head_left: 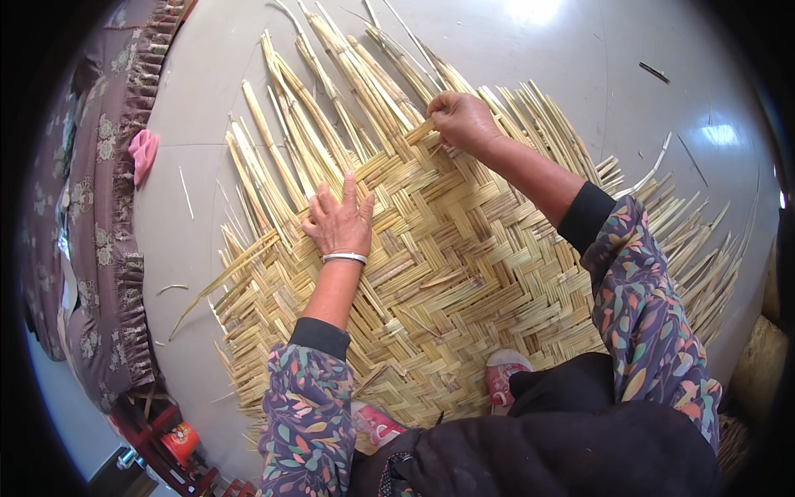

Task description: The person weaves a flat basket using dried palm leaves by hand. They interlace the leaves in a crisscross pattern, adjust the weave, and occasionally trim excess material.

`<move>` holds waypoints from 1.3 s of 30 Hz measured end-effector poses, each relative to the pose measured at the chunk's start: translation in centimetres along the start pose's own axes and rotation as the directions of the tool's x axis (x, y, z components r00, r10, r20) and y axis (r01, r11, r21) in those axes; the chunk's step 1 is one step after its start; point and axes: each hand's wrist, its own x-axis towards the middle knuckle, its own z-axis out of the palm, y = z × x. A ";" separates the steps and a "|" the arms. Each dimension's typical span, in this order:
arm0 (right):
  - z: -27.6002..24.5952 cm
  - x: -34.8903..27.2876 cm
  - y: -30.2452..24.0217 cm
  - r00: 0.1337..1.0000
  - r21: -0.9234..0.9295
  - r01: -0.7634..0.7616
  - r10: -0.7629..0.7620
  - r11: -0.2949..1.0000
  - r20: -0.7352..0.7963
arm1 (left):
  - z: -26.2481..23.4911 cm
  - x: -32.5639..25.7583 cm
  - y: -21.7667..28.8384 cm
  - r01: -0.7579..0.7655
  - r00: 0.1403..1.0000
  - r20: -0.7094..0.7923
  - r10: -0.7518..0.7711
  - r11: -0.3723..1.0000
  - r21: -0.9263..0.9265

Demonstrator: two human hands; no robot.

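A large mat (472,282) of flat, straw-coloured reed strips lies on the floor, woven in a zigzag pattern. Its far edge ends in loose, unwoven strips (310,108) that fan outward. My left hand (341,219) rests flat on the weave near that edge, fingers spread, with a pale bracelet at the wrist. Further right, my right hand (465,123) is closed in a pinch on a reed strip (421,132) at the border between woven and loose parts. The strip's far end within the fingers is hidden.
My red shoes (507,377) stand on the mat's near part. A purple ruffled cloth cover (108,207) runs along the left, with a pink cloth (143,155) beside it. Stray reed bits and a short dark stick (654,72) lie on the grey floor (563,41).
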 end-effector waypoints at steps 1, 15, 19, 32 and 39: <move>-0.1 -0.1 0.0 0.997 0.039 -0.070 0.069 0.997 0.019 | 0.1 0.0 0.1 0.001 1.000 -0.004 -0.001 1.000 0.005; -1.1 -0.6 -1.9 0.974 -0.139 -0.206 0.216 0.969 0.067 | 0.1 1.7 1.4 0.207 0.978 0.065 -0.197 0.895 -0.394; -0.5 -0.2 -0.7 0.976 -0.044 -0.199 0.202 0.979 0.083 | 0.1 1.9 1.9 0.263 0.962 0.042 -0.270 0.871 -0.414; -0.8 -0.8 -0.4 0.950 0.191 -0.299 0.272 0.935 0.156 | -1.4 1.4 0.7 0.215 0.976 0.117 -0.182 0.872 -0.440; -0.8 -0.8 0.5 0.954 0.295 -0.292 0.254 0.910 0.159 | -0.8 1.7 1.6 0.234 0.972 0.098 -0.213 0.892 -0.388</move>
